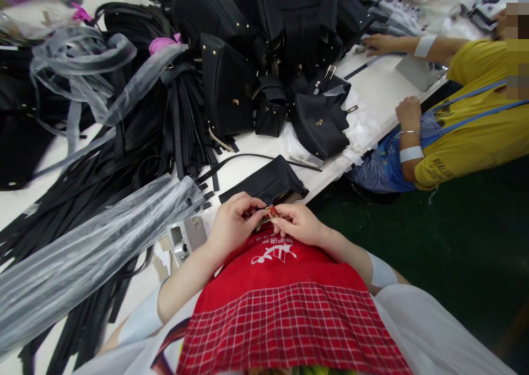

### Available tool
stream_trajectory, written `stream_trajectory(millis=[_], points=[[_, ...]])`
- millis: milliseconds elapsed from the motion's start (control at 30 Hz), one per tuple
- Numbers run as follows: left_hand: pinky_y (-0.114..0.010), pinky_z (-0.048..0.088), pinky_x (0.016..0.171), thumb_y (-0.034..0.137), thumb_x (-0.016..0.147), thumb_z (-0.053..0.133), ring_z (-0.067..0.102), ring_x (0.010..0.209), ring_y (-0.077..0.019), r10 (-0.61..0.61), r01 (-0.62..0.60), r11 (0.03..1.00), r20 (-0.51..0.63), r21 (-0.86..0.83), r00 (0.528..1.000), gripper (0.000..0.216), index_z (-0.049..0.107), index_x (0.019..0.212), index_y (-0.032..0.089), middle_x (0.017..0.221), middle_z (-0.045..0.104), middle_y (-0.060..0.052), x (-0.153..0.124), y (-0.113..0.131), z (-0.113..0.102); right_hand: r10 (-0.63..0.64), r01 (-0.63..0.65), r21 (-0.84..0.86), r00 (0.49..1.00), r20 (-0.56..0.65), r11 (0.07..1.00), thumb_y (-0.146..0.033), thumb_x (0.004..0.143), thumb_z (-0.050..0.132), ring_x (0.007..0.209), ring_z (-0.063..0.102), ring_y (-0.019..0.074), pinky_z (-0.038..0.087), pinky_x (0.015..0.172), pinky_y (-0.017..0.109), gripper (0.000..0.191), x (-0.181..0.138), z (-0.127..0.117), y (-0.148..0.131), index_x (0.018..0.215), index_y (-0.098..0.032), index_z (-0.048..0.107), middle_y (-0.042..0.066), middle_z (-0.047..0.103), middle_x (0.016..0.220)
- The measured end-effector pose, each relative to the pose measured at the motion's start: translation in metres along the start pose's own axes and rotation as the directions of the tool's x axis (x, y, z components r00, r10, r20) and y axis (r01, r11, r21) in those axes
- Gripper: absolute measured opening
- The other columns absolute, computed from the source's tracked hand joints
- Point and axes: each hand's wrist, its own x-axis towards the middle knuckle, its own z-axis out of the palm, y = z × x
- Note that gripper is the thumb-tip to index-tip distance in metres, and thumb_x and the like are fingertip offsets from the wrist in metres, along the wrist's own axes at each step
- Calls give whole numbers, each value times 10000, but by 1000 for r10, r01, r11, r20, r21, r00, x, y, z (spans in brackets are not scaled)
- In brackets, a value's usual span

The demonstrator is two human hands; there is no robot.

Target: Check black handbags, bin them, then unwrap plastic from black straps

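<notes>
Both hands meet low in the middle of the view, just above a red apron (285,303). Left hand (233,223) is curled narrow, its fingertips pinching a small gold metal fitting (271,212); right hand (300,224) closes on the same piece from the 3 o'clock side, so the two hands touch around it. What the fitting is fixed to I cannot tell — it is too small and half hidden by the fingers.

Starting far left, at 9 o'clock from the hands, a long bundle of black straps (86,199) fans across the white surface (378,97), partly wrapped in clear plastic sleeves (82,254). Near the left hand, at about 8 o'clock, a small grey metal block (188,237) sits on the surface edge. At 12 o'clock, just beyond the fingertips, lies a flat black leather piece (270,182), with a thin black strap (248,159) curving behind it.

Farther up, from 11 to 1 o'clock, a heap of black handbags (268,33) with gold studs and buckles — one small bag (320,124) lies nearest, tilted on white paper.

At 2 o'clock a co-worker in a yellow shirt (475,138) rests one fist (408,112) on the surface edge and lays the other hand (378,44) flat farther back, well apart from the fitting.
</notes>
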Motion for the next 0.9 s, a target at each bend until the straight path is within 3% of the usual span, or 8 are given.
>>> stream_trajectory(millis=[333, 533, 900], points=[[-242, 419, 549, 335, 786, 658, 558, 585, -121, -154, 154, 988, -36, -8, 987, 145, 717, 727, 216, 650, 632, 6, -3, 8, 1, -110, 94, -216, 992, -60, 972, -229, 904, 470, 558, 555, 109, 397, 559, 216, 142, 0, 2, -2, 824, -184, 578, -9, 618, 686], [-240, 422, 523, 314, 766, 659, 561, 562, -126, -253, 254, 964, 25, -76, 967, 151, 702, 689, 191, 623, 644, 6, 1, 13, -1, -172, 117, -391, 979, -107, 913, -213, 878, 503, 575, 497, 116, 331, 561, 230, 140, 2, 6, 0, 746, -183, 541, -12, 561, 638], [-286, 458, 678, 212, 852, 531, 583, 734, -158, -31, 31, 1000, 57, 4, 998, 110, 570, 750, 201, 764, 609, -14, -7, 25, 10, -184, 68, -395, 947, -263, 916, -241, 849, 518, 533, 451, 101, 298, 527, 233, 182, 1, 18, 2, 680, -185, 483, -25, 506, 595]])
